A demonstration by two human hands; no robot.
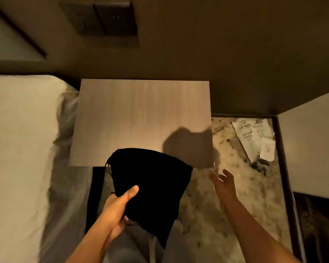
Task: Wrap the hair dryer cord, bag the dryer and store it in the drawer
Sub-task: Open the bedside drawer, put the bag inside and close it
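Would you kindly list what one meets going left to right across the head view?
White bed → left hand → black drawstring cloth bag → right hand → white printed packets on the floor

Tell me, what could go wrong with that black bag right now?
Only the left hand holds the black bag, pinching one side, so it might slip and drop onto the floor. The right hand is open and away from it, giving no support. Loose white packets lie on the floor beside the nightstand, so a foot could slide on them.
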